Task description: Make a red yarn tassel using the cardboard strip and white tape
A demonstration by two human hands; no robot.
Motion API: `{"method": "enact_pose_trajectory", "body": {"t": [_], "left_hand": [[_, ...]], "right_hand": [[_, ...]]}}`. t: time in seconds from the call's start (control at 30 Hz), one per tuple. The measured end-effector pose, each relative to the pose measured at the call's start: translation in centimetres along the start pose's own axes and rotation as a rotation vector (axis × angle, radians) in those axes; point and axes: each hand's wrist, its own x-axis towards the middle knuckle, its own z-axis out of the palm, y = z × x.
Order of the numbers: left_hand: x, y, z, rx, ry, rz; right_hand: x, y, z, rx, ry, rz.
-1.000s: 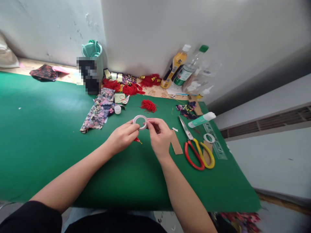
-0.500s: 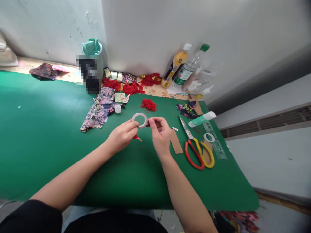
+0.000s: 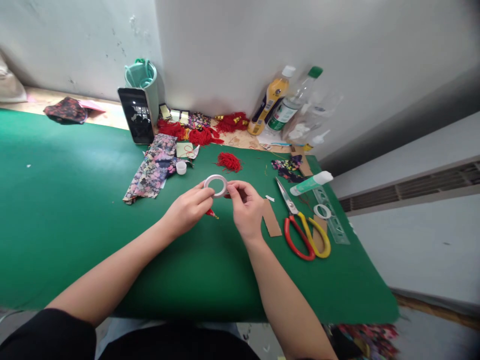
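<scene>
Over the green mat (image 3: pixel 67 200), my left hand (image 3: pixel 187 210) pinches a thin white tape roll (image 3: pixel 215 185) by its near rim. A small red tassel piece (image 3: pixel 212 214) pokes out under that hand. My right hand (image 3: pixel 245 207) is curled, its thumb and fingertips pinched at the roll's right edge, on the tape's end or something small I cannot make out. A brown card strip (image 3: pixel 272 220) lies flat just right of my right hand.
Red and yellow scissors (image 3: pixel 303 230), a second tape ring (image 3: pixel 322 211), a clear ruler (image 3: pixel 332 220) and a glue tube (image 3: pixel 311 183) lie to the right. Floral cloth (image 3: pixel 152 170), red tassels (image 3: pixel 229 162), a phone (image 3: pixel 136 115), a cup (image 3: pixel 144 82) and bottles (image 3: pixel 279 100) line the back.
My right hand's pinch drew a little away from the roll half a second ago and is now back against its right edge. The left hand has stayed put.
</scene>
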Motion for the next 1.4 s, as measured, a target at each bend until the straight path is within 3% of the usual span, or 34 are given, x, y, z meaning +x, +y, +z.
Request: {"method": "enact_pose_trajectory", "body": {"t": [0.3,0.5,0.8,1.0,1.13,1.23,1.4], "left_hand": [[-0.30,-0.08,0.20,-0.073,-0.003,-0.083],[0.07,-0.07,-0.07,-0.056,-0.042,0.019],[0.01,0.07,0.10,-0.052,-0.083,0.026],[-0.05,-0.15,0.04,-0.040,-0.071,-0.018],[-0.04,-0.11,-0.03,-0.023,-0.101,0.023],[-0.07,0.01,-0.02,-0.039,-0.144,0.048],[-0.23,0.17,0.23,-0.088,-0.154,0.011]], "right_hand": [[0.20,-0.54,-0.02,0.185,-0.004,0.115],[-0.05,-0.29,0.21,0.104,0.035,0.090],[0.08,0.05,0.23,-0.018,0.036,0.002],[0.51,0.10,0.16,0.210,0.070,0.133],[0.66,-0.10,-0.04,0.198,0.058,0.172],[0.47,-0.16,-0.06,0.133,0.015,0.133],[-0.03,-0.37,0.19,-0.042,0.069,-0.039]]}}
